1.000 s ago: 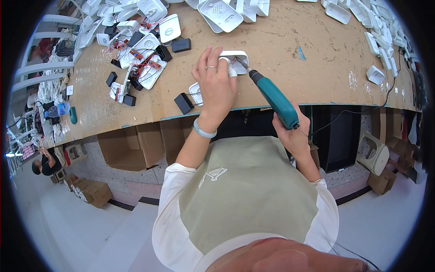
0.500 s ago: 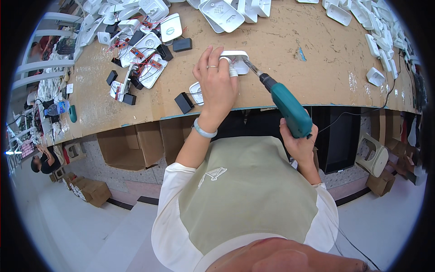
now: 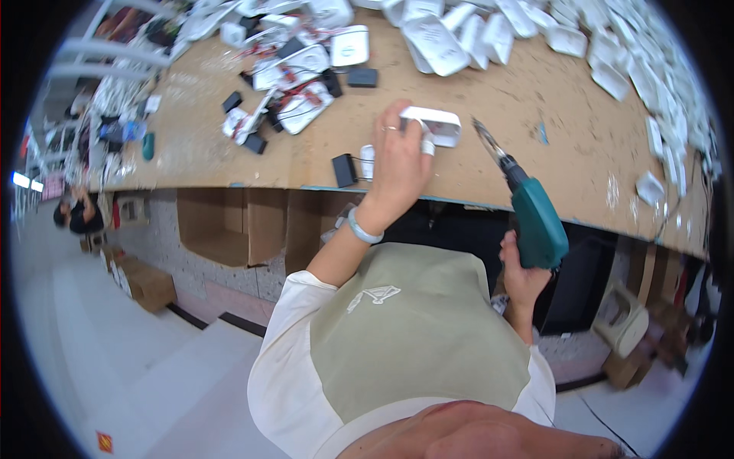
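My left hand is closed on a white plastic housing, holding it on its side with the open face toward me. My right hand grips a teal electric screwdriver by its rear end. Its bit points away from me, a short gap to the right of the housing. Beside my left wrist lies a small black box, wired to a white part that my hand partly hides.
White covers with red wires and black boxes are heaped at the far left of the cardboard-topped table. Several white shells pile up along the back and right. Below the front edge stand open cartons; a stool is at right.
The screwdriver has pulled back to the right; its tip was at the housing's open side before. The housing is still in my left hand. The whole view has shifted and blurred slightly.
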Demonstrator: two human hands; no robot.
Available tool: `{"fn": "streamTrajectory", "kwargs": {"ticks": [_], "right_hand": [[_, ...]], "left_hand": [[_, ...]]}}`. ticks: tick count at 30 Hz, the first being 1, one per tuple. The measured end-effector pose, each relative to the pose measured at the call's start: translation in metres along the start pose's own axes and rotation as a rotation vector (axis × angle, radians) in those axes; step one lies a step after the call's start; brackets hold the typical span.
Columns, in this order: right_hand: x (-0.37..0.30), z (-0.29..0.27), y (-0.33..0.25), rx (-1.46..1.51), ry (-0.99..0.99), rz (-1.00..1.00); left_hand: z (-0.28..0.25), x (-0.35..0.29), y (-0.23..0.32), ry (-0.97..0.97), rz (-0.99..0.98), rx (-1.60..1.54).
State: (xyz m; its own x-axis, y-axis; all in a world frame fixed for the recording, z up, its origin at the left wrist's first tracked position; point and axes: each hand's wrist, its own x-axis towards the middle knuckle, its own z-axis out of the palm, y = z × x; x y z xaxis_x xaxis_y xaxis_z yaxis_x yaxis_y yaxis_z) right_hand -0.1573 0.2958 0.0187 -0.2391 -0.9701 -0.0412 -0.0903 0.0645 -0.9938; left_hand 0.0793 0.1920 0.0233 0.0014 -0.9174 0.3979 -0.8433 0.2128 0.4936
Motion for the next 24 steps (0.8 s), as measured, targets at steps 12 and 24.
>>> {"fn": "streamTrajectory", "kwargs": {"ticks": [12,24], "right_hand": [[0.013,0.015,-0.020,0.116,-0.068,-0.053],[0.005,0.020,-0.032,0.030,-0.124,-0.074]], "left_hand": [[-0.113,-0.196,-0.155,-0.219,-0.641,-1.006],[0.097,-0.416,-0.318,-0.906,-1.097,0.138]]}}
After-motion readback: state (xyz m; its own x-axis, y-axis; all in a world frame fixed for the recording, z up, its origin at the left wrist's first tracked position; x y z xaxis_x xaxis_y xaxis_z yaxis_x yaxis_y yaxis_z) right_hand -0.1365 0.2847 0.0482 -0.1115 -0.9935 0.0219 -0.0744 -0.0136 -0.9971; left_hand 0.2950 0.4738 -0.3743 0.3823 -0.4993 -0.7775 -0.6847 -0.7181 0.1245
